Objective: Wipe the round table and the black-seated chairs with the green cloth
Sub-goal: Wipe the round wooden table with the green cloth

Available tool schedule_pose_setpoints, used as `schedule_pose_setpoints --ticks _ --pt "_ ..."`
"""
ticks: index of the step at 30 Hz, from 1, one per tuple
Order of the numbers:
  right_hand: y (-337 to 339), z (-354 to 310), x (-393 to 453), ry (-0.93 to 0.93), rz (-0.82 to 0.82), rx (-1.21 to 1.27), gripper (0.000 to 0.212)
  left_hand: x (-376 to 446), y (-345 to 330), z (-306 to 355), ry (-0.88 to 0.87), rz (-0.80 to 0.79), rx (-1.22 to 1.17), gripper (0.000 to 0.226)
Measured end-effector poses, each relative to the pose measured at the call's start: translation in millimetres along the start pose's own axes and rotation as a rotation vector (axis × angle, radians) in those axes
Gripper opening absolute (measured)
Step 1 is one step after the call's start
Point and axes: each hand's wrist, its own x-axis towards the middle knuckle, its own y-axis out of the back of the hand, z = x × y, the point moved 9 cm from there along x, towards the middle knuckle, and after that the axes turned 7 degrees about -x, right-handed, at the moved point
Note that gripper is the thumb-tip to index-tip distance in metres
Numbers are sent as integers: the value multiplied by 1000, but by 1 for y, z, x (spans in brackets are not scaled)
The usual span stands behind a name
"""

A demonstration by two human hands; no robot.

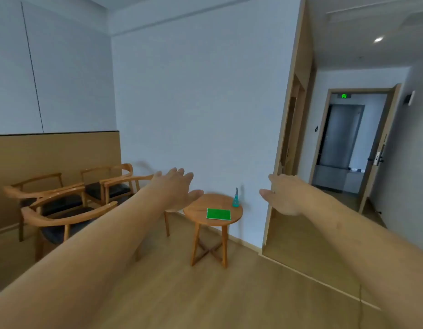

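A small round wooden table (198,205) stands by the white wall some way ahead. The folded green cloth (218,214) lies flat on its top. Three wooden chairs with black seats stand to the left: the nearest chair (63,217), a second chair (42,191) behind it, and a far chair (111,184) by the wood panelling. My left hand (177,186) and my right hand (284,193) are stretched out in front of me, palms down, fingers spread, holding nothing. Both hover well short of the table.
A blue-green spray bottle (236,200) stands at the back of the table top. A wooden partition (284,162) juts out on the right, with a corridor and an open door (381,148) behind it. Wooden floor lies between me and the table.
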Motion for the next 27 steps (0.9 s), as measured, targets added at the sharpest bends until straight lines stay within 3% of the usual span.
schedule_pose_setpoints --ticks 8,18,23,27 --pt "-18 -6 60 23 -15 12 60 65 -16 -7 -26 -10 2 69" --pt "-54 -21 206 -50 -52 -7 57 203 -62 -57 -65 13 -105 68" --pt "-89 -29 273 -30 -88 54 56 259 -111 -84 -39 -39 -189 51" --pt "-141 -20 316 -48 -171 36 55 300 -171 -83 -66 -132 -121 57"
